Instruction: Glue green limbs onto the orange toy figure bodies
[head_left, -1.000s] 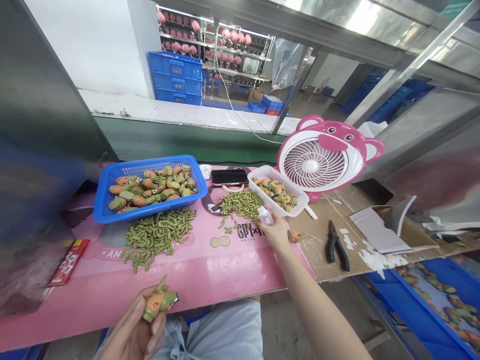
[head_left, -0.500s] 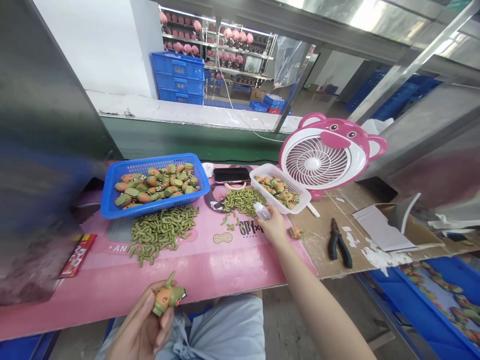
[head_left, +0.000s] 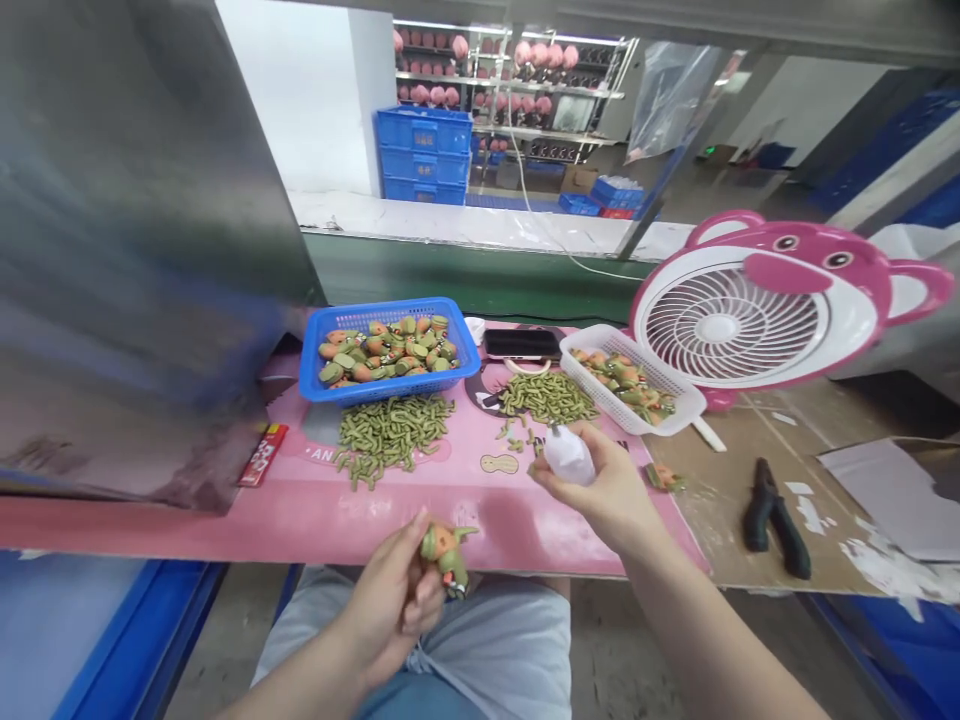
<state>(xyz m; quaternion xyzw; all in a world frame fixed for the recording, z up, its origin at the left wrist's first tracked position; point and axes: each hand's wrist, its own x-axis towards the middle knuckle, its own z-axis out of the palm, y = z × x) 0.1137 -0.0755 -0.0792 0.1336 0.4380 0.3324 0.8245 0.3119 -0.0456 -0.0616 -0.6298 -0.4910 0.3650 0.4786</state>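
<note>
My left hand (head_left: pixel 394 605) is closed around a small orange-and-green toy figure (head_left: pixel 444 553), held over my lap at the near edge of the pink mat (head_left: pixel 420 505). My right hand (head_left: pixel 611 495) grips a small white plastic bottle (head_left: pixel 568 456) above the mat, just right of the figure. A blue basket (head_left: pixel 313 368) full of similar figures sits at the back left. Two piles of green curved parts lie on the mat, one (head_left: pixel 390 430) before the blue basket, one (head_left: pixel 546 396) beside a white basket (head_left: pixel 679 418) holding more figures.
A pink bear-shaped fan (head_left: pixel 757 315) stands at the right rear. Black pliers (head_left: pixel 776 515) and white paper scraps lie on the cardboard to the right. A black phone (head_left: pixel 521 343) rests between the baskets. A tall grey metal panel (head_left: pixel 135 260) rises at the left, with a red packet (head_left: pixel 262 455) beside it.
My right hand has drawn back from beside the white basket toward me, carrying the bottle. My left hand has risen with the figure toward the right hand. The view has shifted.
</note>
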